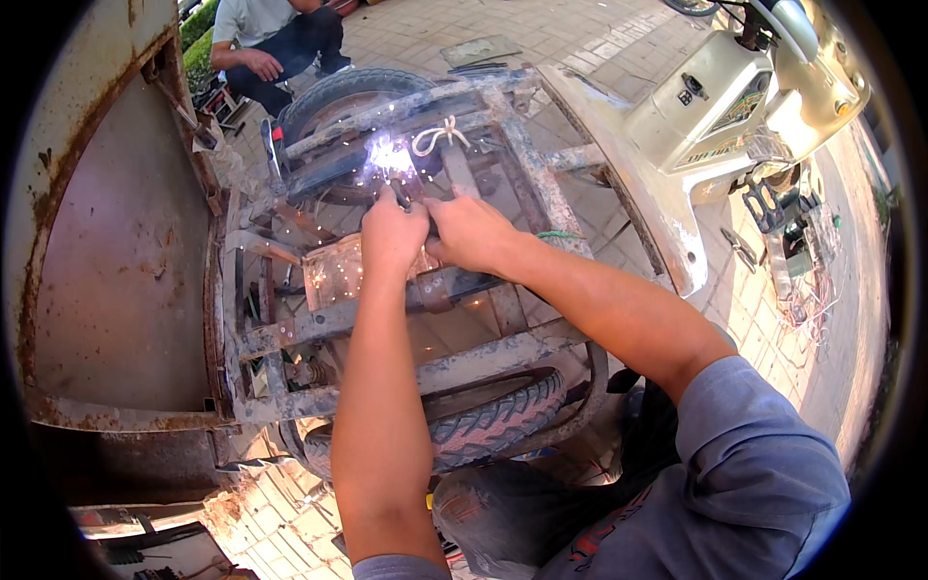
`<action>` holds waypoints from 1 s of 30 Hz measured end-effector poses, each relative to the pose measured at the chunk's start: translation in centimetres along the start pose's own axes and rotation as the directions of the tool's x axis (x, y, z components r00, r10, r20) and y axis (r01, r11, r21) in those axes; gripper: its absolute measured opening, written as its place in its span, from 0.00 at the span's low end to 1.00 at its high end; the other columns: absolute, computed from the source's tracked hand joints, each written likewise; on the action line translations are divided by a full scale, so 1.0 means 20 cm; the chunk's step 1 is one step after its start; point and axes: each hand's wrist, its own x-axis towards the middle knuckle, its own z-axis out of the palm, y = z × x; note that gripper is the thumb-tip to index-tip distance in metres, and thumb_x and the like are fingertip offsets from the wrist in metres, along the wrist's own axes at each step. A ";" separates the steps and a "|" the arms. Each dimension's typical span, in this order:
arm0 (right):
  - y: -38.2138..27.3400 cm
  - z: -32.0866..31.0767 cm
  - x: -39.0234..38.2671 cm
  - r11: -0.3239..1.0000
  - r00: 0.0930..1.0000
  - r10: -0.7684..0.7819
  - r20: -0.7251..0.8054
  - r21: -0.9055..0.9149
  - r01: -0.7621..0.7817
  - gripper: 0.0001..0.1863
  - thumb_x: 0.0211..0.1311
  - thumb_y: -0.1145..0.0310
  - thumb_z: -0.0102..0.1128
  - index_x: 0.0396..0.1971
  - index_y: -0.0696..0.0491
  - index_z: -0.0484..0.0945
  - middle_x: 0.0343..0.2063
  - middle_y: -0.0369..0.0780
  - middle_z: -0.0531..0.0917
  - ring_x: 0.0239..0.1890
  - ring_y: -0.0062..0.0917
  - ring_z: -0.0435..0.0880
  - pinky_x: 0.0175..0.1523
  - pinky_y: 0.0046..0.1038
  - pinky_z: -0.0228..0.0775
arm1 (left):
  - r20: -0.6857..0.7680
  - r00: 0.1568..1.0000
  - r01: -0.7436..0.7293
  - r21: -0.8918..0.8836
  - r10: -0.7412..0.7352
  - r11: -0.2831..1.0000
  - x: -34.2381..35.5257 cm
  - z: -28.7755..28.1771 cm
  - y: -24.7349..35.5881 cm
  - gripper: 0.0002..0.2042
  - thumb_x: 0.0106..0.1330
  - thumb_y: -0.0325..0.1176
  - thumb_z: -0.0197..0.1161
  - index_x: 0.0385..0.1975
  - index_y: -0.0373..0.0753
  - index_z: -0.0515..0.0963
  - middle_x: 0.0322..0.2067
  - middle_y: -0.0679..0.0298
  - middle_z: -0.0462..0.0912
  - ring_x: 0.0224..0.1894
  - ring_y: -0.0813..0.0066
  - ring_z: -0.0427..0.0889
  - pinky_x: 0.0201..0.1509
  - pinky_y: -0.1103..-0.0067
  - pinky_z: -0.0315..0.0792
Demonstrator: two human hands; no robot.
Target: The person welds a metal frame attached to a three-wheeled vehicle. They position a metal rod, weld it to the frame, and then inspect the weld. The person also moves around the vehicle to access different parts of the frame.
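My left hand (393,237) and my right hand (471,232) are closed side by side over a rusty metal frame (464,367). Between them shows part of a dark welding holder (431,225), mostly hidden by my fingers. Just beyond my fingertips a white-violet welding arc (389,155) glares on a frame bar and throws sparks. The glare hides the tip and the joint. A pale cord (442,135) is tied around a bar right of the arc. Below my hands, a brownish plate (333,271) lies within the frame.
A wheel (353,87) stands at the frame's far side, a treaded tyre (498,420) at the near side. Rusty sheet-metal bodywork (121,242) rises at left. The cream scooter front (701,97) is at right, near pliers (739,249) and loose wires. Another person (275,48) crouches beyond.
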 end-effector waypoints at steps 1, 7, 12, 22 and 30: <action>0.00 0.00 0.00 1.000 1.000 0.023 0.014 0.000 -0.023 0.16 0.50 0.68 0.56 0.36 0.63 0.77 0.26 0.55 0.82 0.32 0.49 0.83 0.41 0.45 0.76 | -0.109 0.994 -0.028 0.007 0.028 1.000 0.01 0.05 -0.04 0.20 0.57 0.38 0.60 0.45 0.28 0.75 0.37 0.43 0.82 0.43 0.49 0.82 0.47 0.65 0.72; -0.05 -0.04 0.00 0.996 0.990 0.090 0.107 -0.020 -0.089 0.12 0.49 0.69 0.55 0.28 0.61 0.81 0.26 0.53 0.83 0.32 0.47 0.84 0.41 0.44 0.76 | -0.092 0.996 -0.017 0.040 0.020 0.999 0.01 0.05 -0.05 0.21 0.58 0.39 0.61 0.45 0.27 0.76 0.38 0.42 0.82 0.44 0.48 0.82 0.48 0.66 0.73; -0.06 -0.05 -0.01 0.996 0.994 0.085 0.068 0.029 -0.087 0.13 0.50 0.67 0.56 0.31 0.61 0.80 0.27 0.53 0.83 0.33 0.47 0.84 0.43 0.44 0.76 | -0.098 0.995 -0.017 0.009 0.018 1.000 0.01 0.04 -0.05 0.18 0.57 0.38 0.59 0.41 0.30 0.75 0.33 0.44 0.82 0.37 0.47 0.81 0.42 0.64 0.71; -0.09 -0.35 -0.06 0.936 0.982 0.156 0.106 0.302 -0.181 0.25 0.43 0.59 0.65 0.36 0.66 0.78 0.33 0.57 0.82 0.40 0.48 0.82 0.47 0.38 0.74 | -0.492 0.870 -0.037 -0.133 -0.033 0.990 0.00 -0.04 -0.05 0.17 0.62 0.40 0.50 0.31 0.32 0.82 0.29 0.48 0.82 0.35 0.48 0.81 0.43 0.67 0.71; -0.17 -0.96 -0.35 0.733 0.949 0.300 -0.100 0.661 -0.163 0.21 0.54 0.63 0.68 0.43 0.62 0.78 0.23 0.36 0.79 0.19 0.15 0.76 0.23 0.18 0.69 | -0.492 0.870 -0.128 -0.298 -0.037 0.946 0.02 -0.09 -0.06 0.18 0.65 0.40 0.52 0.36 0.28 0.80 0.29 0.55 0.84 0.34 0.66 0.82 0.43 0.73 0.72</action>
